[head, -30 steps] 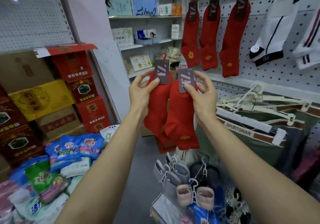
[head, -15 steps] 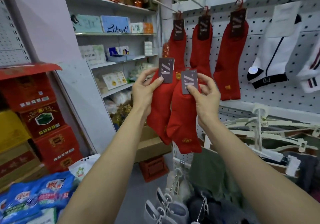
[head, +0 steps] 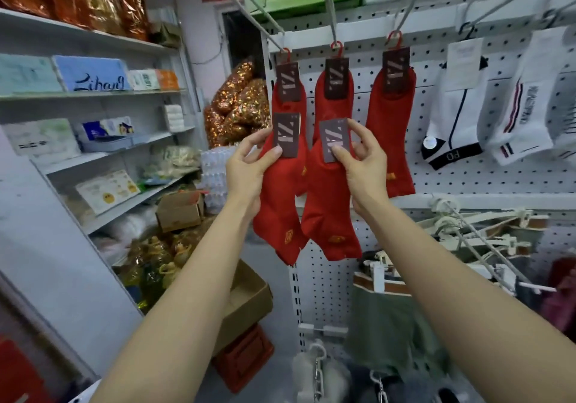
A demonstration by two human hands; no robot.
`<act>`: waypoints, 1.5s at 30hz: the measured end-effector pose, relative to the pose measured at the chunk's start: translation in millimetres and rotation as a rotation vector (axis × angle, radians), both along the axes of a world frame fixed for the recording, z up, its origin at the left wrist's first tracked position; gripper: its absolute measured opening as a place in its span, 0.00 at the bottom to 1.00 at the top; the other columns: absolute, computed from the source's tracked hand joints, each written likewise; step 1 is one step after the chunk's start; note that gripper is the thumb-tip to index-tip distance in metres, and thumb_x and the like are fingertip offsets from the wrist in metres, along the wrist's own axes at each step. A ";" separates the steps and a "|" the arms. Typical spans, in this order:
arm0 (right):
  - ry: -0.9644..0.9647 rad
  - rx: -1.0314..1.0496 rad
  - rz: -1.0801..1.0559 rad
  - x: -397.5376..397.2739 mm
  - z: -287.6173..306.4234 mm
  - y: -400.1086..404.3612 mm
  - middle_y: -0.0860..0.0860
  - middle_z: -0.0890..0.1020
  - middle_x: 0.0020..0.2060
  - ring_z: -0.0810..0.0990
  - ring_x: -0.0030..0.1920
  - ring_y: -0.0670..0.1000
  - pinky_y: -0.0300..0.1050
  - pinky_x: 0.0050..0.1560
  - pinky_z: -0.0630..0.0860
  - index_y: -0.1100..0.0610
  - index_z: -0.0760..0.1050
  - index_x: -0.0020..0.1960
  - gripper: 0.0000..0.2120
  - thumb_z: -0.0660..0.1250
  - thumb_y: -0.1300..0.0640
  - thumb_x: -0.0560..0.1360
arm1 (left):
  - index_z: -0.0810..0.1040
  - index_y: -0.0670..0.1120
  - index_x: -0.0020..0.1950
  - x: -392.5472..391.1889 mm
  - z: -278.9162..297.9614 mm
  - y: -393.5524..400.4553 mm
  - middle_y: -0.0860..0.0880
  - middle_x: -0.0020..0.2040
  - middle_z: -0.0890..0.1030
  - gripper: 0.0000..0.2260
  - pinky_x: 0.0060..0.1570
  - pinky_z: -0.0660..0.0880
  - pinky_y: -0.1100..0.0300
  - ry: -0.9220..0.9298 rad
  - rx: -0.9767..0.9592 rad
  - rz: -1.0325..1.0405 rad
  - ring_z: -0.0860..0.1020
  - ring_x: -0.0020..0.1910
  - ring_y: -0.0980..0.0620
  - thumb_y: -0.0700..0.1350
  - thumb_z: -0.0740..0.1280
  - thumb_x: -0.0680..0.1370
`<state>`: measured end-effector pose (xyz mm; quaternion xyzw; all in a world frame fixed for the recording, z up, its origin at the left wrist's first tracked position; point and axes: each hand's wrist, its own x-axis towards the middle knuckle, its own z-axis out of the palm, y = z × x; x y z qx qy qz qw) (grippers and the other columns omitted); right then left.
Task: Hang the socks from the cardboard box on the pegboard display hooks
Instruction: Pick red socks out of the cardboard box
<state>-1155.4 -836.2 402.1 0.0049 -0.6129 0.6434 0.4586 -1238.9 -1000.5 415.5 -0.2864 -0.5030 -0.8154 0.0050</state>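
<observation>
Socks, two red pairs, are up in front of the pegboard point(head: 467, 184); my left hand point(head: 249, 172) pinches the card of the left pair point(head: 280, 197), my right hand point(head: 361, 165) pinches the card of the right pair point(head: 330, 215), thumb on the face and fingers behind; both hang free below the three red pairs point(head: 391, 128) already on the hooks point(head: 330, 6). I judge the step to be threading a card's loop onto a hook; I cannot see the loops on my two cards, hidden or too blurred. Best to do one pair at a time; raise it to a hook's free end, keep the card square to the rod, slide it back behind the hung pair; avoid knocking those off. The box point(head: 246, 303) sits low on the floor, well apart.
</observation>
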 end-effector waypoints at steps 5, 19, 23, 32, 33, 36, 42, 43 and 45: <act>0.014 -0.032 -0.074 -17.7 16.1 0.4 0.53 0.80 0.63 0.75 0.67 0.57 0.59 0.66 0.74 0.39 0.76 0.64 0.24 0.73 0.54 0.71 | 0.81 0.47 0.60 -14.5 3.3 0.0 0.39 0.55 0.84 0.16 0.53 0.81 0.47 0.002 0.011 -0.079 0.83 0.54 0.40 0.34 0.73 0.74; 0.163 -0.153 -0.097 -41.3 71.7 21.6 0.55 0.81 0.61 0.79 0.63 0.53 0.54 0.65 0.76 0.48 0.75 0.68 0.26 0.69 0.69 0.75 | 0.81 0.48 0.61 -27.3 11.1 1.9 0.41 0.55 0.84 0.17 0.60 0.76 0.41 -0.012 0.002 -0.119 0.81 0.57 0.38 0.35 0.73 0.74; 0.184 -0.100 -0.127 -49.2 93.3 22.2 0.59 0.82 0.59 0.79 0.63 0.55 0.52 0.66 0.75 0.49 0.74 0.69 0.27 0.70 0.69 0.74 | 0.81 0.47 0.61 -26.3 15.7 2.9 0.41 0.55 0.85 0.18 0.56 0.80 0.46 0.012 0.005 -0.123 0.82 0.56 0.39 0.34 0.73 0.73; 0.135 0.014 -0.152 -61.5 107.3 25.9 0.55 0.81 0.61 0.79 0.61 0.51 0.48 0.66 0.75 0.53 0.74 0.70 0.27 0.69 0.69 0.74 | 0.81 0.46 0.62 -17.9 18.4 8.5 0.41 0.55 0.85 0.18 0.54 0.81 0.48 0.025 0.008 -0.135 0.82 0.56 0.40 0.34 0.72 0.73; 0.127 0.015 -0.150 -62.8 105.3 26.5 0.57 0.81 0.60 0.80 0.59 0.52 0.48 0.64 0.76 0.53 0.74 0.70 0.27 0.69 0.70 0.74 | 0.81 0.47 0.61 -16.9 18.5 10.0 0.41 0.55 0.85 0.18 0.55 0.81 0.48 0.031 0.007 -0.134 0.83 0.56 0.40 0.34 0.72 0.73; 0.082 0.007 -0.160 -64.0 96.2 31.8 0.54 0.82 0.58 0.81 0.55 0.45 0.46 0.62 0.77 0.55 0.73 0.71 0.27 0.69 0.69 0.74 | 0.81 0.47 0.60 -10.7 21.4 16.8 0.42 0.54 0.85 0.17 0.53 0.82 0.50 0.052 0.018 -0.118 0.83 0.54 0.43 0.34 0.72 0.74; 0.143 0.089 -0.349 -34.6 77.3 13.0 0.46 0.81 0.54 0.79 0.55 0.43 0.48 0.61 0.75 0.52 0.77 0.67 0.16 0.66 0.53 0.79 | 0.81 0.46 0.58 -1.2 36.1 47.0 0.51 0.50 0.86 0.15 0.53 0.79 0.59 0.170 0.043 0.003 0.84 0.52 0.54 0.33 0.73 0.74; 0.158 0.101 -0.319 -28.4 70.4 7.1 0.44 0.82 0.53 0.79 0.56 0.44 0.49 0.61 0.76 0.50 0.78 0.65 0.15 0.67 0.52 0.79 | 0.81 0.47 0.57 0.0 38.3 54.2 0.50 0.51 0.86 0.15 0.54 0.79 0.58 0.189 0.044 0.027 0.83 0.53 0.53 0.34 0.73 0.74; 0.156 0.174 -0.314 -20.0 59.0 -0.2 0.42 0.83 0.53 0.79 0.58 0.46 0.52 0.62 0.75 0.43 0.77 0.63 0.15 0.68 0.50 0.77 | 0.81 0.49 0.55 2.3 42.8 68.7 0.48 0.52 0.85 0.14 0.56 0.78 0.54 0.218 0.043 0.056 0.83 0.53 0.52 0.35 0.74 0.74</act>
